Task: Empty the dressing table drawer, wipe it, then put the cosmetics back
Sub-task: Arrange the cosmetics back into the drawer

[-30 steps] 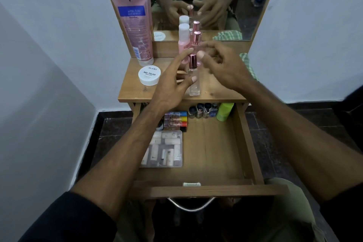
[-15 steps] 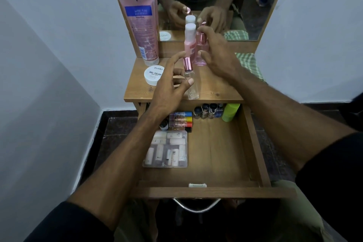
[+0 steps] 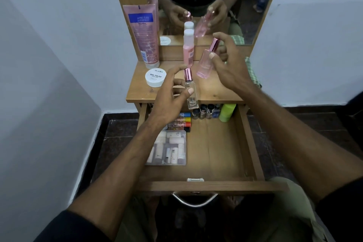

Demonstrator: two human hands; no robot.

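My left hand (image 3: 172,96) pinches the clear bottle (image 3: 191,92) upright; my right hand (image 3: 228,65) grips the tilted pink bottle (image 3: 205,65) above the tabletop (image 3: 216,92), the drawer's (image 3: 212,149) right side bare.

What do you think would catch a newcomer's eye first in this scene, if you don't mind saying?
Most likely the two spray bottles held up over the tabletop: the left hand pinches a clear bottle, while the right hand holds a tilted pink bottle. Next comes the open drawer below, with small bottles along its back and a clear plastic case at its left.
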